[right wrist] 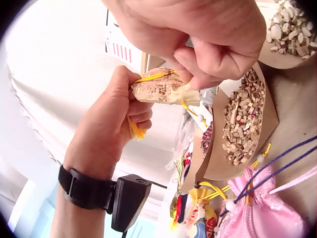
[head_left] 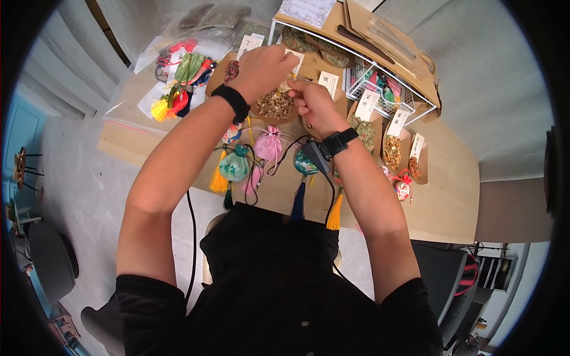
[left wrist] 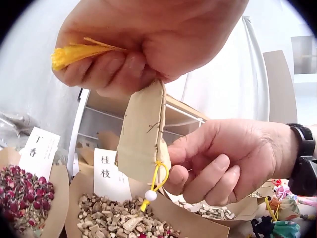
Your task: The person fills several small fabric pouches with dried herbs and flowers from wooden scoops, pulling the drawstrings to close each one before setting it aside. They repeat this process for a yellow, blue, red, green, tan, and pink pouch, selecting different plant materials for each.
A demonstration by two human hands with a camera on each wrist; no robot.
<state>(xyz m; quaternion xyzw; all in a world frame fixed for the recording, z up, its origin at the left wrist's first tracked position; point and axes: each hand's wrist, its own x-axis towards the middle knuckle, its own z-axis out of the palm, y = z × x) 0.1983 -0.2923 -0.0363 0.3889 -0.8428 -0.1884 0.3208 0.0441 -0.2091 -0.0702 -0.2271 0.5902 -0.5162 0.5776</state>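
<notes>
A cream pouch with a brown pattern [left wrist: 141,131] [right wrist: 161,92] hangs between both hands, over a paper tray of chopped twigs [left wrist: 106,218]. My left hand [head_left: 264,70] [left wrist: 148,39] [right wrist: 111,111] grips one end of the pouch, with its yellow tassel [left wrist: 74,54] sticking out from the curled fingers. Thumb and fingers of my right hand [head_left: 317,104] [left wrist: 228,156] [right wrist: 208,44] pinch the pouch's other end. A yellow cord with a white bead [left wrist: 150,195] dangles from that end. The pouch's opening cannot be made out.
Paper trays of rosebuds [left wrist: 25,198], green leaves [head_left: 362,133] and orange pieces [head_left: 392,151] stand around. Finished-looking sachets, pink [head_left: 268,145] and green [head_left: 234,166], lie along the table's near side. A wire rack [head_left: 380,89] is at the back; tassels [head_left: 172,104] lie at the left.
</notes>
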